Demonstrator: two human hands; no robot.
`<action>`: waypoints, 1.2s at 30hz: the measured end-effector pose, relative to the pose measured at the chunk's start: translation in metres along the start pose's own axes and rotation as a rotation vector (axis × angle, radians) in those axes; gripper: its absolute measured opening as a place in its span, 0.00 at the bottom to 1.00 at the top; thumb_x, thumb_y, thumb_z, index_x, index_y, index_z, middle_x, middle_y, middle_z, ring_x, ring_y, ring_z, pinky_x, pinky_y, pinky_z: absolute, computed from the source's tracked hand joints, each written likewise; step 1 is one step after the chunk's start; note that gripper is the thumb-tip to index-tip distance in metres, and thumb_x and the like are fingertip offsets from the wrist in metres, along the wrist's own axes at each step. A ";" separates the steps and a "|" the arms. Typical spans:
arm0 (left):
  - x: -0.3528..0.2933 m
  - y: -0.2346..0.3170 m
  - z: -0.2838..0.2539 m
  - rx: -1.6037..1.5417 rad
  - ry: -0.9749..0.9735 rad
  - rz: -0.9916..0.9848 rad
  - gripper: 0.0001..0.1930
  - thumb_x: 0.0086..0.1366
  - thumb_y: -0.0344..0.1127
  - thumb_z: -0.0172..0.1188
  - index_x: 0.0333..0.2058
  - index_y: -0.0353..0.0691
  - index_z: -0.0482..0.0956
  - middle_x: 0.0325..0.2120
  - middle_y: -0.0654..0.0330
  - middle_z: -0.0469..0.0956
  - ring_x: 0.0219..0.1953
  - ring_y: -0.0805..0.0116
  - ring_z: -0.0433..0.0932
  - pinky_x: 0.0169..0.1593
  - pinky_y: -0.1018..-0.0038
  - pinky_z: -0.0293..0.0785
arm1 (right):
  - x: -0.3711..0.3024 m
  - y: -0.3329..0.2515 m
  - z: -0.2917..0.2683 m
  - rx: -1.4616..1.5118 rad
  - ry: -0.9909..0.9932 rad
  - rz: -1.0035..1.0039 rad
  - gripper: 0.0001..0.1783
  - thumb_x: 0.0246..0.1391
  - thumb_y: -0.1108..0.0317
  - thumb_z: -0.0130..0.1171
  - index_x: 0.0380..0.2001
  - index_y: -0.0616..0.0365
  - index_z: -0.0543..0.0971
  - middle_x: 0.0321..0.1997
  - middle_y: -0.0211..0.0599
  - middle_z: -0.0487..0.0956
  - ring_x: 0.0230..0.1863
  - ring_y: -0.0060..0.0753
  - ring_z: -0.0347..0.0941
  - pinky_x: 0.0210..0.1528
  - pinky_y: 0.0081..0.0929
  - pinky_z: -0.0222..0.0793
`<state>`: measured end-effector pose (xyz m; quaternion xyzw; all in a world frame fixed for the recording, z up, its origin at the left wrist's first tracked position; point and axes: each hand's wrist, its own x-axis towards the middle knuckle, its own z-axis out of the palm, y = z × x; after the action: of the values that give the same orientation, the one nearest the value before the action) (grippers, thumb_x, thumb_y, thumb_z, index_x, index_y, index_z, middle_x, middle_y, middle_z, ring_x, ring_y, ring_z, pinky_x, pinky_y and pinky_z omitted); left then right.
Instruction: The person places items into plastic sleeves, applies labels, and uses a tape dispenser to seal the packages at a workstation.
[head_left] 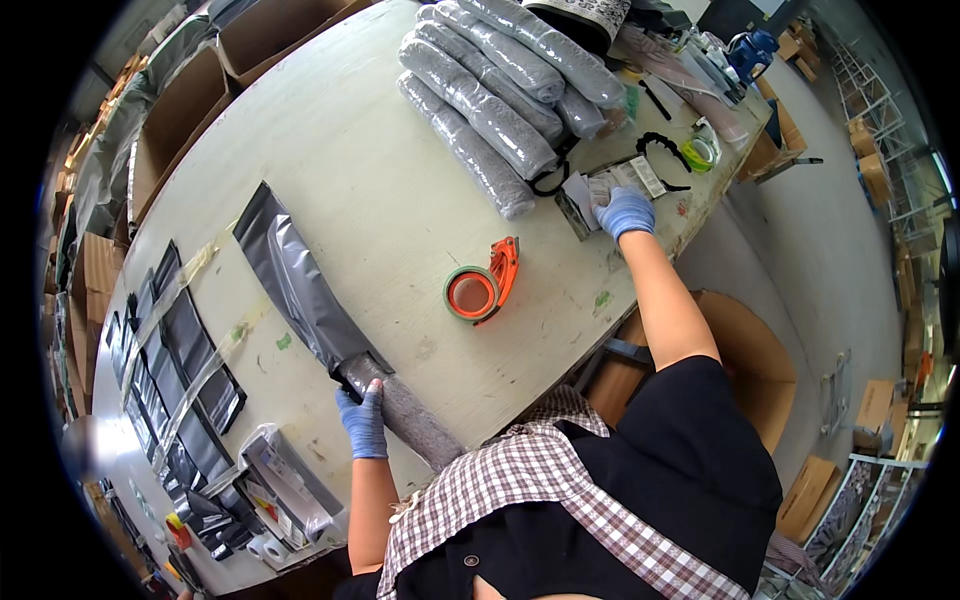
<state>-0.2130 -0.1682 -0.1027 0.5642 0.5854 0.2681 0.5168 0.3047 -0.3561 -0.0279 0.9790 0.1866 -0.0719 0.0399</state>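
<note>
A grey fuzzy roll (415,425) in clear wrap lies partly inside a long dark-grey plastic mailing bag (300,275) on the table. My left hand (364,422), in a blue glove, grips the roll at the bag's mouth, thumb on top. Out to the right, my right hand (627,212), gloved too, reaches into a small shallow box (578,207) of white paper slips. Its fingers are bent down among the slips; what they pinch is hidden. Between the hands lies an orange tape dispenser (505,268) with a roll of green-edged tape.
Several wrapped grey rolls (480,100) are piled at the far side of the white table (330,130). More dark bags (190,340) lie at left under tape strips. A clear plastic-covered holder (285,480) stands near my left arm. Cardboard boxes (745,350) border the table.
</note>
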 end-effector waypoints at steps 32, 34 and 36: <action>-0.006 -0.004 0.006 0.050 0.077 0.070 0.30 0.56 0.47 0.72 0.49 0.33 0.72 0.41 0.55 0.79 0.42 0.66 0.74 0.51 0.71 0.71 | 0.036 0.003 0.002 0.165 -0.123 0.125 0.34 0.40 0.49 0.70 0.50 0.55 0.81 0.55 0.49 0.80 0.57 0.46 0.76 0.60 0.35 0.70; -0.007 0.000 0.008 0.046 0.067 0.074 0.29 0.56 0.47 0.72 0.49 0.33 0.72 0.41 0.56 0.79 0.42 0.66 0.74 0.51 0.71 0.71 | 0.050 0.014 0.014 0.175 -0.102 0.128 0.33 0.40 0.48 0.70 0.49 0.56 0.82 0.54 0.48 0.80 0.56 0.46 0.77 0.59 0.34 0.71; -0.009 0.001 0.009 0.035 0.089 0.099 0.29 0.56 0.46 0.72 0.48 0.33 0.72 0.41 0.56 0.79 0.42 0.66 0.74 0.51 0.71 0.71 | 0.055 0.016 0.018 0.184 -0.089 0.123 0.32 0.40 0.48 0.70 0.47 0.56 0.82 0.53 0.48 0.81 0.55 0.46 0.77 0.58 0.34 0.71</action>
<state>-0.2063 -0.1791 -0.1018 0.5892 0.5838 0.3079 0.4661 0.3590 -0.3533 -0.0538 0.9839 0.1169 -0.1296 -0.0373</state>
